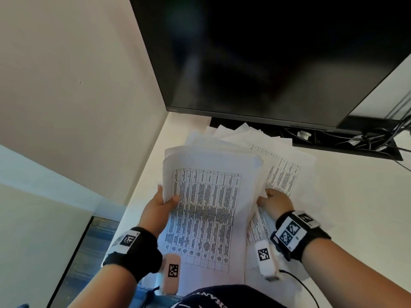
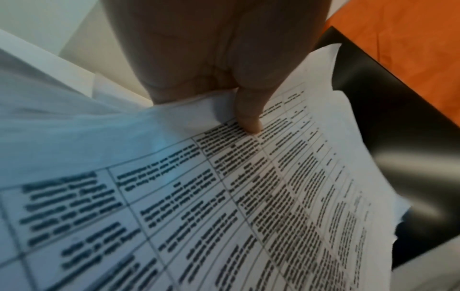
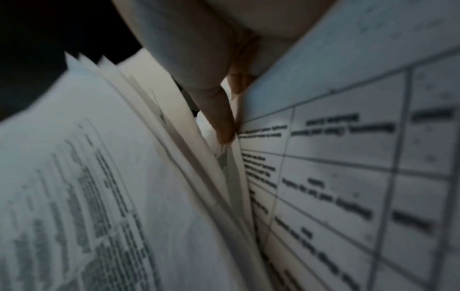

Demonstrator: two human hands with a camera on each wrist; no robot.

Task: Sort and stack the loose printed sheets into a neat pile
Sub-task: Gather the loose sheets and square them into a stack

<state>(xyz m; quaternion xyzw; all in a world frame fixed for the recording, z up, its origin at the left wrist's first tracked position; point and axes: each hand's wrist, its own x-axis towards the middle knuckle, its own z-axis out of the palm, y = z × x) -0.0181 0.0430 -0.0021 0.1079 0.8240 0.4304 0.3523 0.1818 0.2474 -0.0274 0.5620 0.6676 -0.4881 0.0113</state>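
- Our left hand point(image 1: 160, 202) grips a bundle of printed sheets point(image 1: 209, 205) by its left edge, thumb on top, lifted off the desk point(image 1: 355, 196).
- Our right hand point(image 1: 275, 202) pinches a loose sheet point(image 1: 282, 176) from the messy pile point(image 1: 244, 138) at the right, below the dark monitor point(image 1: 266, 52).

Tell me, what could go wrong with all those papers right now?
The left hand pinches a thick bundle by one edge only, thumb on top, so sheets might slip out or fan apart.

The right hand reaches between the bundle and the loose sheets on the desk; pulling one could crease it or drag others along.

Sheet corners poke under the monitor near the cables and might snag there.
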